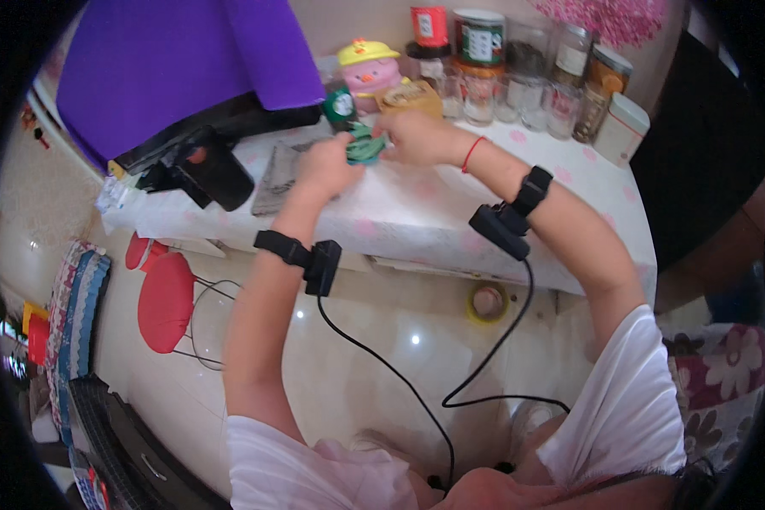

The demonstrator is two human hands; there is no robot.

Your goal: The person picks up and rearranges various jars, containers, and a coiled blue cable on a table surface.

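Over the white tablecloth (416,191), a small green bundle with band-like folds (366,147) is between my two hands; I cannot make out its exact kind. My left hand (326,170) has its fingers closed at the bundle's left side. At its right side, my right hand (420,138) pinches it with curled fingers. Just left of my left hand lies a grey cloth (274,180). Beyond the hands are a tan box (410,99), a pink figure with a yellow hat (371,75) and a dark green container (340,105).
Several glasses and jars (479,95) line the table's back, with a white canister (622,129) at the right. A purple cover (178,68) and black items (215,172) occupy the left. Black cables (374,353) hang from my wrist straps. A red stool (166,303) stands below left.
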